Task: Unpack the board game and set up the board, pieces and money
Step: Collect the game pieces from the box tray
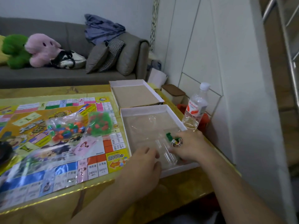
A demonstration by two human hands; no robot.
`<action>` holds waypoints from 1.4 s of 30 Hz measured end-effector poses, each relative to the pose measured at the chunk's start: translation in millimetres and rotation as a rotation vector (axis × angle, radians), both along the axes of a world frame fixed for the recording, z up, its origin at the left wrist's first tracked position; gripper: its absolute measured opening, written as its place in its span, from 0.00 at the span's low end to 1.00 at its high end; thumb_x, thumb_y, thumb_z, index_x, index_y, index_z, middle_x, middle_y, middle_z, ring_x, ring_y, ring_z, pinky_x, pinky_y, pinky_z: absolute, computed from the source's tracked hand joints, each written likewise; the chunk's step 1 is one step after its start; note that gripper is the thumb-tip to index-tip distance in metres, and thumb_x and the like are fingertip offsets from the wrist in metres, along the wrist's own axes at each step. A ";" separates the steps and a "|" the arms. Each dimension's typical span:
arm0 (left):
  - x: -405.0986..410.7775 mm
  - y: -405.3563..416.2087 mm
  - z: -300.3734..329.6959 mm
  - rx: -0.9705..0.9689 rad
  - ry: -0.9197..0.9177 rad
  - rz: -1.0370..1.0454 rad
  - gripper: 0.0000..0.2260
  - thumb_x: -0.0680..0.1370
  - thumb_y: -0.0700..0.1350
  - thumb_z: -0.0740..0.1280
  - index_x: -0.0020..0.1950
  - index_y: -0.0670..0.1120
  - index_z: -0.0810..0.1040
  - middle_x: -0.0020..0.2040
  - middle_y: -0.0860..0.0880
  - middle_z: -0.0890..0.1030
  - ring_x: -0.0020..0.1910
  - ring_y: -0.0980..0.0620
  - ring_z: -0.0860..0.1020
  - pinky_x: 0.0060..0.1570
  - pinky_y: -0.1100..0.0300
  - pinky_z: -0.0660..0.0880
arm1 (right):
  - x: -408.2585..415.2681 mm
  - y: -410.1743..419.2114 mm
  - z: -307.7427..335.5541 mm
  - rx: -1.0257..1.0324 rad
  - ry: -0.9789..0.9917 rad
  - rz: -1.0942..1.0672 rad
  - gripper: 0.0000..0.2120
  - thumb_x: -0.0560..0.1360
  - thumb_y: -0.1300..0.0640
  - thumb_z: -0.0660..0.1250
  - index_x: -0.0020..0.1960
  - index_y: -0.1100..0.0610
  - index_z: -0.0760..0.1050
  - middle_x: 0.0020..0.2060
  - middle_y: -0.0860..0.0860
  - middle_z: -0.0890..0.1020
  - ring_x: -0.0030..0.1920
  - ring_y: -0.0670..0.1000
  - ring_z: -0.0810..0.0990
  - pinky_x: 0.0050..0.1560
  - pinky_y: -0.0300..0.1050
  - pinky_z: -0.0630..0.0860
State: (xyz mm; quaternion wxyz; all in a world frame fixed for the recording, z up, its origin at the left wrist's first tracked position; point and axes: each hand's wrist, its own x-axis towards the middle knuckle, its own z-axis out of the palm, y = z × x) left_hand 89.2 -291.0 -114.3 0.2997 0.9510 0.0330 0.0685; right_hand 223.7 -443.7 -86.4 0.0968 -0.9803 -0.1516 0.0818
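Game pieces [175, 140] sit pinched in right-hand fingers [181, 143]; left hand [145, 160], relaxed, should steady the box [178, 117] during lifting.

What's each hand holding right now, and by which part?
The right hand grips a small clump of game pieces in its fingers. The left hand touches the clear plastic tray; whether it grips is unclear.

Just one head cam here, looking forward and down from the near edge of the table [186, 188], pretty close in, sofa [48, 75] beyond its far edge.
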 end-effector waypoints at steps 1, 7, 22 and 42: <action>1.0 -1.2 -2.0 0.009 0.007 0.005 0.11 0.85 0.53 0.59 0.66 0.56 0.73 0.65 0.58 0.72 0.63 0.57 0.71 0.57 0.63 0.69 | 1.2 -1.4 0.5 0.047 0.021 0.006 0.23 0.73 0.37 0.75 0.64 0.45 0.82 0.62 0.49 0.82 0.62 0.56 0.78 0.63 0.52 0.78; 0.1 -4.3 -8.2 0.038 0.000 0.002 0.07 0.84 0.53 0.61 0.60 0.57 0.75 0.58 0.60 0.72 0.56 0.60 0.71 0.56 0.65 0.71 | 3.2 -7.9 -3.3 0.141 0.068 -0.026 0.04 0.76 0.52 0.71 0.50 0.48 0.83 0.47 0.49 0.84 0.45 0.54 0.85 0.48 0.56 0.85; 0.4 -0.3 21.1 -0.324 0.001 0.145 0.09 0.83 0.43 0.65 0.54 0.58 0.80 0.53 0.59 0.79 0.46 0.57 0.80 0.37 0.67 0.77 | -1.4 -30.5 21.1 0.616 -0.177 -0.102 0.12 0.78 0.62 0.73 0.50 0.44 0.85 0.55 0.46 0.84 0.54 0.47 0.80 0.40 0.37 0.75; 1.5 39.0 29.8 -1.653 0.119 0.523 0.12 0.83 0.41 0.66 0.64 0.36 0.76 0.40 0.40 0.80 0.30 0.50 0.77 0.24 0.60 0.76 | -15.8 -8.5 24.2 0.785 0.039 -0.127 0.09 0.81 0.57 0.69 0.52 0.43 0.82 0.50 0.42 0.85 0.51 0.46 0.84 0.53 0.49 0.81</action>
